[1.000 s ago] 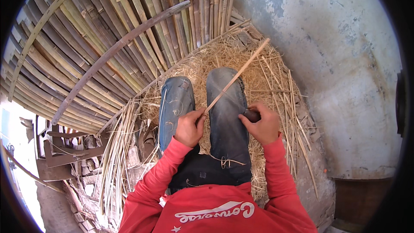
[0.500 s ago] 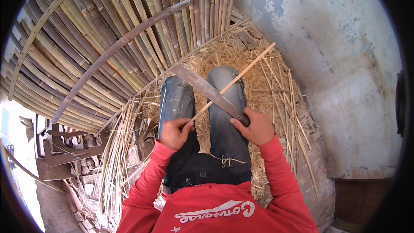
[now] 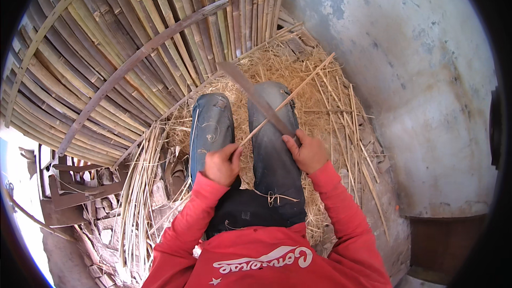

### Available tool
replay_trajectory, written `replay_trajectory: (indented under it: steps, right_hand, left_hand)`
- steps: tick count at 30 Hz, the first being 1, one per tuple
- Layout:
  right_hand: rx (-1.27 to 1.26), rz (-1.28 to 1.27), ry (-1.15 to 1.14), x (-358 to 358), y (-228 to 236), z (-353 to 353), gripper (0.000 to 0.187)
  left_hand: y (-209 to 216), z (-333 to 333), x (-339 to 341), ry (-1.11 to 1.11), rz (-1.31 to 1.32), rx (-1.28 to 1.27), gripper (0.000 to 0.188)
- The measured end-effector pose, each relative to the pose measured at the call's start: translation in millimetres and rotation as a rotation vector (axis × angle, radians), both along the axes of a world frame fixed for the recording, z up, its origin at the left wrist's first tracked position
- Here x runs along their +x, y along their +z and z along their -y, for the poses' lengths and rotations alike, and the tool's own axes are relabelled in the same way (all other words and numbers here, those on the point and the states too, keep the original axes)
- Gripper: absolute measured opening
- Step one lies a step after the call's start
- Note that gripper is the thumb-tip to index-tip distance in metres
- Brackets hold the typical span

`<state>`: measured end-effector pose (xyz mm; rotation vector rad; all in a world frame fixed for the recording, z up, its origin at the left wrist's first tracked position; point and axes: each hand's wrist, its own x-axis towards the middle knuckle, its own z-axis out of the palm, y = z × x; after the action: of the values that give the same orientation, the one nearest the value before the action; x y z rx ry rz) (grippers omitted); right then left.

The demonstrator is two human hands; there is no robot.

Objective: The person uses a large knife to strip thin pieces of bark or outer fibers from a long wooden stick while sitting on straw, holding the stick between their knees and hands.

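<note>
My left hand (image 3: pixel 222 165) is closed, pinching the near end of a thin bamboo strip (image 3: pixel 313 72) between thumb and fingers. The strip slants up and away to the right, over my right knee. In my right hand (image 3: pixel 309 152) is the handle of a machete (image 3: pixel 255 97); the grip itself is mostly covered by my fingers. Its long, broad blade points away and to the left, crossing the strip above my right thigh, and is slightly blurred. Whether the edge touches the strip I cannot tell.
Pale shavings (image 3: pixel 314 96) cover the ground around my legs. Long thin strips lie in a bundle (image 3: pixel 140 197) at the left and loosely (image 3: pixel 354 133) at the right. A bamboo slat panel (image 3: pixel 122 53) leans at the far left; a plastered wall (image 3: pixel 405 90) rises on the right.
The machete's blade has swung to a steeper angle, and my right hand has shifted slightly left. My left hand keeps its pinch on the strip. The whole view has shifted a little.
</note>
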<state>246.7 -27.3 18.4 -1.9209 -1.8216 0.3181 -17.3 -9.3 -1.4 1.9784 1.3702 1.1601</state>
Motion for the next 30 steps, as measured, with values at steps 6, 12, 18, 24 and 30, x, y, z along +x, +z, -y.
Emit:
replay_trajectory:
  steps: [6, 12, 18, 24, 30]
  right_hand:
    - [-0.062, -0.134, -0.056, 10.7, -8.0, -15.4, 0.053]
    - [0.001, -0.114, 0.105, 4.0, 6.5, -3.5, 0.055]
    - [-0.03, 0.083, 0.107, 27.9, 2.1, -14.1, 0.055]
    - [-0.058, -0.186, -0.154, 64.3, -9.6, -38.9, 0.057]
    - [-0.055, 0.114, 0.198, 11.7, 10.9, -2.6, 0.054]
  left_hand:
    - [-0.7, 31.0, -47.9, 0.031, -0.065, -0.057, 0.011]
    - [1.1, 13.3, -28.3, 0.032, -0.082, 0.011, 0.011]
    - [-6.0, 11.6, -22.6, 0.013, -0.076, 0.098, 0.011]
    - [3.5, 35.4, -57.3, 0.033, -0.165, -0.006, 0.01]
    - [-4.1, 28.4, -42.6, 0.041, -0.135, 0.04, 0.011]
